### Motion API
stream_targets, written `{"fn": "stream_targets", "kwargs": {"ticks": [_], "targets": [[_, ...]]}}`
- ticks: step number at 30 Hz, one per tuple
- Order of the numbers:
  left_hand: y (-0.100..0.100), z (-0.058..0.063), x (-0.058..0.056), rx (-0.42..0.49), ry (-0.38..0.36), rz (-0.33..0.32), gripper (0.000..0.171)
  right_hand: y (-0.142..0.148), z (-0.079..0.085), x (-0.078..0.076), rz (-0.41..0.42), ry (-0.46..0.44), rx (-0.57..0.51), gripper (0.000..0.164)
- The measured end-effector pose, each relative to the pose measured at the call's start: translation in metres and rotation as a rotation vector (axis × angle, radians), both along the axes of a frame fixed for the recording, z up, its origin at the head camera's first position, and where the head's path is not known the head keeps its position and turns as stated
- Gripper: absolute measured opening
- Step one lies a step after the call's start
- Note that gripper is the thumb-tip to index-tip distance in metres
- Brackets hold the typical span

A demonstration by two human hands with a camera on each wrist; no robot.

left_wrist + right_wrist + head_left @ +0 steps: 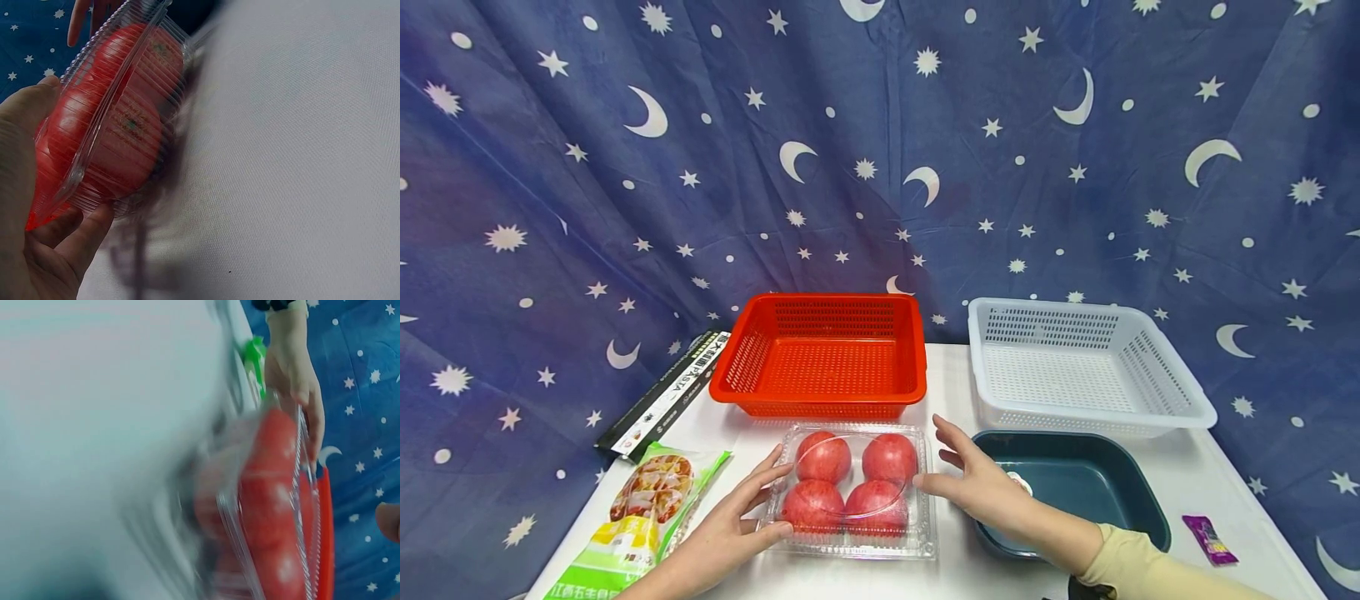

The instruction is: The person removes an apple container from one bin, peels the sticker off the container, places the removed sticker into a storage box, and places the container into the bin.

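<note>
A clear plastic clamshell box (850,547) filled with several red tomatoes (823,457) is on the white table in front of the red basket. My left hand (726,529) grips the box's left side, thumb at the near corner and fingers along the edge. In the left wrist view, its fingers (90,240) curl against the ribbed wall of the box. My right hand (981,483) is at the box's right side, fingers spread and thumb tip right at the edge. In the right wrist view its thumb (389,520) shows apart from the box.
Behind stand a red basket (827,410) and a white basket (1097,419). A dark teal basin (1090,487) lies beneath my right forearm, with a purple packet (1210,540) beyond. At left are a green food bag (632,525) and a black pasta box (662,396).
</note>
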State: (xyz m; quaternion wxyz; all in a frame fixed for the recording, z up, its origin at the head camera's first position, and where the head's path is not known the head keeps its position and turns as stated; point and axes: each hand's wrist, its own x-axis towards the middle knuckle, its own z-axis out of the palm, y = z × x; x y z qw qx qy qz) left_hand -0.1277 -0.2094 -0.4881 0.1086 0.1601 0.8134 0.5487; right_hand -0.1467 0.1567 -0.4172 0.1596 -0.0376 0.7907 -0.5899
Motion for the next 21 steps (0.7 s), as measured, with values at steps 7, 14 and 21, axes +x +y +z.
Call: {"fn": "stream_targets", "kwargs": {"ticks": [7,14,21], "targets": [[0.0,0.001,-0.001,-0.019,-0.017,0.017,0.068,-0.016,-0.012,0.003,-0.105,-0.143,-0.101,0.102],[-0.001,0.0,-0.001,-0.014,-0.007,0.013,0.068,-0.022,-0.026,0.002,-0.139,-0.244,-0.144,0.105],[-0.001,-0.001,0.0,-0.018,0.009,0.008,0.068,-0.029,-0.037,0.003,-0.157,-0.324,-0.187,0.102]]}}
